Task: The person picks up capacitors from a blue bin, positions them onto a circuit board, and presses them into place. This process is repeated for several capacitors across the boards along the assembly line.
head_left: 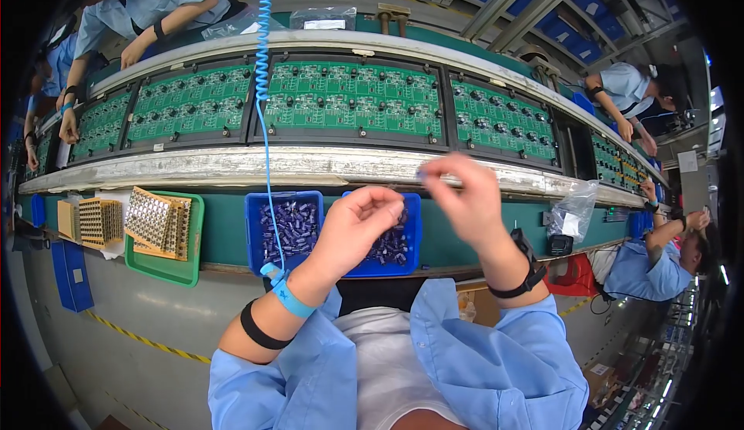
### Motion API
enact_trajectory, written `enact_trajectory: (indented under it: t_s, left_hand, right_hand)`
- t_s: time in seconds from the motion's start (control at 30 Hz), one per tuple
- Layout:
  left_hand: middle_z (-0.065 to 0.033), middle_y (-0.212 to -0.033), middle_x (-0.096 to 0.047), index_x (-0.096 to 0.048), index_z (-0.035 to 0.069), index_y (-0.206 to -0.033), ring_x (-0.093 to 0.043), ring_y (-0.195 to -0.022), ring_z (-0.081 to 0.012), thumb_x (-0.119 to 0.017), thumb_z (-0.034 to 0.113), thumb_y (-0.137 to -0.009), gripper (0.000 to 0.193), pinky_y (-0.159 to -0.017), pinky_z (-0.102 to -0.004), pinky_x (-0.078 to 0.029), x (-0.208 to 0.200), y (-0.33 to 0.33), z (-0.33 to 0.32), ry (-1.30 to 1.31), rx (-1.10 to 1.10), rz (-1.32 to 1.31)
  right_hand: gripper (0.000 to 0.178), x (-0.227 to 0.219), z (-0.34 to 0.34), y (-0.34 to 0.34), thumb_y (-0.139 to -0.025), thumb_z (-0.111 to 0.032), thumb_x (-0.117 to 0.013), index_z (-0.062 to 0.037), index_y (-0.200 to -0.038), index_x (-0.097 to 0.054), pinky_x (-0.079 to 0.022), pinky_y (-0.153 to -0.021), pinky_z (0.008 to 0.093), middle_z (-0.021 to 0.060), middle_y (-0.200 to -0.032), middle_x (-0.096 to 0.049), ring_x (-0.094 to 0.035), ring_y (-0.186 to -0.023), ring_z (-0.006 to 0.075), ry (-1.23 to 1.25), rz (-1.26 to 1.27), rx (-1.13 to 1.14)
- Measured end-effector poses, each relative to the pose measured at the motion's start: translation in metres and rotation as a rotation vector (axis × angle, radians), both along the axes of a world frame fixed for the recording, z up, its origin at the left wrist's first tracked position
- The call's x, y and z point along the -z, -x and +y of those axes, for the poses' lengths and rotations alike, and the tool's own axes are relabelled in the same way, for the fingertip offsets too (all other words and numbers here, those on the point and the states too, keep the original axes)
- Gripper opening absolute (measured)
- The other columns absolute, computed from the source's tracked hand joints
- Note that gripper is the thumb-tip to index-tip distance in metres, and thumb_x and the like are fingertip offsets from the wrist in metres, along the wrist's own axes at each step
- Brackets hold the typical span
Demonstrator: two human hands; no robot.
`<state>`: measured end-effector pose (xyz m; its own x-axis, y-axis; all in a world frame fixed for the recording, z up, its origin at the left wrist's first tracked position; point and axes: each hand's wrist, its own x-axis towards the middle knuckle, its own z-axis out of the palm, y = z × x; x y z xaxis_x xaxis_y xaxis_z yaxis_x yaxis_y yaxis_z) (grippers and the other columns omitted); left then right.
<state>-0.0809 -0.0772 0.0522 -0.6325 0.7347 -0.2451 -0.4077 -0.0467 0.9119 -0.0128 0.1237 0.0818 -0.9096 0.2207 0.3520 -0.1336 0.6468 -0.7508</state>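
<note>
"What are the hands doing?"

"The right hand (463,199) is hovering over the near conveyor rail (194,165), blurred. Its thumb and forefinger are nearly meeting and seem to be pinching one purple capacitor (421,175). The left hand (360,225) is curling its fingers against its thumb; I can't tell whether it is hiding a part."

"And the stock?"

"More purple-sleeved capacitors (291,225) are filling the left blue bin (250,236), at eight o'clock from the hands, and the right blue bin (415,236), at six. Judging by those heaps, plenty is remaining."

"What's done on the boards?"

"At twelve o'clock the green circuit boards (349,97) are already carrying rows of dark round parts. I can't tell whether any places are lacking parts; they're showing too small."

"Where is room tight?"

"The rail is forming a raised edge between bins and boards. The coiled blue cord (263,81) is dropping from eleven to the left wristband (293,294), limiting that side. The green tray (167,269) is sitting beyond the left bin, near nine. Towards three, green worktop (521,215) is lying open before the clear plastic bag (573,209)."
</note>
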Motion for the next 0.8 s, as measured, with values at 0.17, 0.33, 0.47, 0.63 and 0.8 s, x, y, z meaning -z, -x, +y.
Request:
enact_trajectory:
  t_s: [0.17, 0.33, 0.47, 0.63, 0.8]
  left_hand:
    - [-0.0044, -0.093, -0.071, -0.073, 0.007, -0.099, -0.068, -0.09, -0.0217, -0.077, 0.011, -0.085, 0.015, -0.081, -0.0391, -0.052, 0.01, -0.003, -0.018, 0.348, 0.369, 1.171]
    - [-0.0062, -0.088, -0.069, -0.075, 0.01, -0.085, -0.065, -0.091, -0.0254, -0.067, 0.014, -0.083, 0.008, -0.085, -0.0406, -0.047, 0.028, -0.016, -0.024, 0.512, 0.458, 1.447]
    - [-0.004, -0.087, -0.068, -0.075, 0.013, -0.082, -0.064, -0.091, -0.0207, -0.063, 0.015, -0.084, 0.012, -0.085, -0.0362, -0.044, 0.027, -0.019, -0.025, 0.629, 0.492, 1.562]
    - [-0.0039, -0.086, -0.068, -0.075, 0.014, -0.081, -0.064, -0.091, -0.0205, -0.063, 0.014, -0.083, 0.012, -0.085, -0.036, -0.043, 0.025, -0.018, -0.026, 0.655, 0.54, 1.59]
    - [-0.0035, -0.084, -0.068, -0.075, 0.013, -0.082, -0.065, -0.088, -0.0205, -0.063, 0.014, -0.083, 0.011, -0.085, -0.0358, -0.043, 0.03, -0.019, -0.026, 0.654, 0.548, 1.61]
  right_hand:
    - [0.015, 0.02, 0.075, 0.08, -0.09, -0.005, -0.074, 0.0003, -0.103, -0.072, -0.055, -0.072, 0.0269, 0.0052, -0.088, -0.074, -0.068, -0.077, 0.0111, 0.109, -0.12, 0.201]
    - [0.016, 0.053, 0.112, 0.13, -0.088, -0.008, -0.075, -0.0019, -0.103, -0.072, -0.055, -0.073, 0.0308, 0.0068, -0.086, -0.073, -0.069, -0.077, 0.0165, 0.044, -0.163, 0.187]
    - [0.016, 0.046, 0.11, 0.143, -0.087, -0.008, -0.076, -0.0023, -0.102, -0.072, -0.055, -0.073, 0.0327, 0.0084, -0.085, -0.073, -0.069, -0.077, 0.0191, -0.134, -0.224, 0.172]
    - [0.018, 0.052, 0.113, 0.154, -0.086, -0.009, -0.076, -0.0027, -0.102, -0.073, -0.055, -0.076, 0.0378, 0.0133, -0.088, -0.074, -0.071, -0.08, 0.0279, -0.503, -0.169, 0.183]
    - [0.016, 0.063, 0.116, 0.166, -0.087, -0.016, -0.075, -0.0073, -0.1, -0.076, -0.057, -0.087, 0.046, 0.0143, -0.097, -0.076, -0.071, -0.095, 0.0369, -0.386, -0.263, 0.2]
